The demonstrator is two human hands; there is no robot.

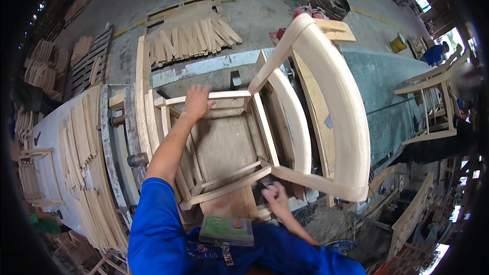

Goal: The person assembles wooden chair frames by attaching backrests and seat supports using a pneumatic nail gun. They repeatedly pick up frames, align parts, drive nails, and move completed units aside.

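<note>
A bare wooden chair frame [263,127] sits in a clamping bench in front of me, its wide curved top rail [350,107] toward the right. My left hand [197,102] is wrapped over the far seat rail near its left corner, the arm reaching across the frame's left side. Below the near seat rail, close to the joint with the back post [305,181], my right hand [277,197] is closed with curled fingers. Something small and dark shows at its fingertips, too unclear to name. A second curved slat [298,117] lies between the seat and the top rail.
Wooden strips [193,40] lie spread on a stack beyond the bench. More long strips [84,147] cover a table at left. Another chair frame [435,102] stands at right near a person in blue [434,55]. A dark bin [330,3] stands on the floor.
</note>
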